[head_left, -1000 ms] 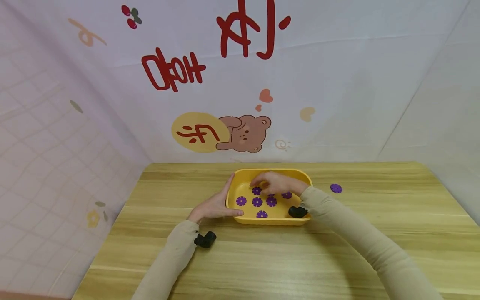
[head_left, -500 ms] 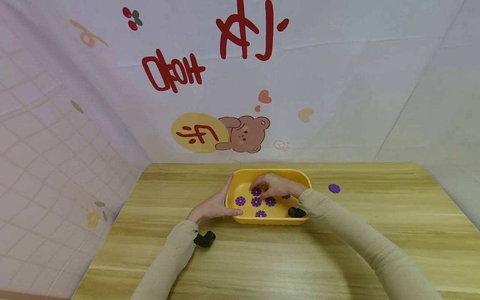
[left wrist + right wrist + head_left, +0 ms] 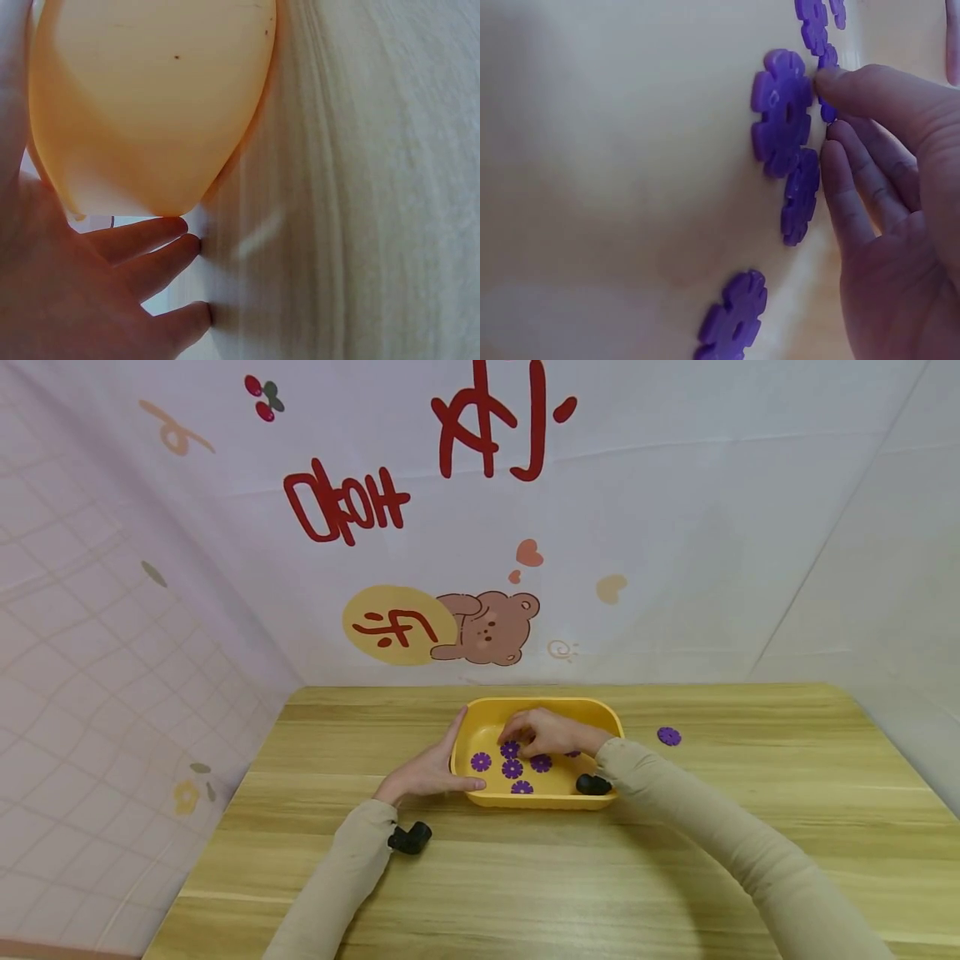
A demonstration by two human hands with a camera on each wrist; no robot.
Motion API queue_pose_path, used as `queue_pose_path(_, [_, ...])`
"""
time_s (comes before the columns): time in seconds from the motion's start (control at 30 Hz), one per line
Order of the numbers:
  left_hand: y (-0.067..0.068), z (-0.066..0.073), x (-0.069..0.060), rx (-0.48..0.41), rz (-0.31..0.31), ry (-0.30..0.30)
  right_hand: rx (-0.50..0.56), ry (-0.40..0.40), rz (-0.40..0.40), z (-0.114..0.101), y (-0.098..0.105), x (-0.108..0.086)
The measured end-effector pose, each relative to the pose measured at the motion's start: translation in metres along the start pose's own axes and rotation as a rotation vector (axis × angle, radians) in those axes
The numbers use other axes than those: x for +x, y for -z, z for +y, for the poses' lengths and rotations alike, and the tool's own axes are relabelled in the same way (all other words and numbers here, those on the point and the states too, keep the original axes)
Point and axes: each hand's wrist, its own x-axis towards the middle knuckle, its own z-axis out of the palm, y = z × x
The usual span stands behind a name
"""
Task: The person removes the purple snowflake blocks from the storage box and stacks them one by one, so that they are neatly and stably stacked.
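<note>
Inside the yellow tub (image 3: 540,802) my right hand (image 3: 547,732) pinches a purple notched plastic disc (image 3: 510,750) between thumb and fingers. In the right wrist view this disc (image 3: 828,111) stands almost edge-on, with the thumb at its near side. Another purple disc (image 3: 512,769) lies right in front of it, seeming to touch or overlap it. More discs lie about the tub floor, one (image 3: 481,762) to the left and one (image 3: 522,787) near the front wall. My left hand (image 3: 427,771) holds the tub's left end, thumb over the front rim, fingers along the outside wall.
A single purple disc (image 3: 669,736) lies on the wooden table (image 3: 525,885) to the right of the tub. Behind the table hangs a white printed cloth (image 3: 660,510). Black straps' camera pieces (image 3: 410,838) sit at both wrists.
The pinched disc and the one in front of it have shifted slightly toward the front of the tub. Earlier the right hand moved a little over the discs. The left hand stays put.
</note>
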Motion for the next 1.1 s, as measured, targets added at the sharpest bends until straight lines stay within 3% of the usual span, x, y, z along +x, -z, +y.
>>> queue_pose_path(0.2, [-0.0006, 0.0008, -0.0008, -0.018, -0.002, -0.002, 0.023, -0.002, -0.002, -0.0018, -0.0008, -0.0007])
queue_pose_path(0.43, [-0.001, -0.0001, 0.0001, -0.025, 0.001, -0.009, 0.0, 0.064, 0.013, -0.0006, -0.0007, -0.001])
queue_pose_path(0.7, [-0.0009, -0.0005, 0.0005, -0.04, -0.003, -0.014, -0.035, 0.028, 0.004, -0.0048, -0.0001, 0.0006])
queue_pose_path(1.1, [-0.0016, 0.0013, -0.0009, -0.044, 0.001, -0.008, 0.073, 0.027, 0.093, -0.0091, 0.0037, -0.0019])
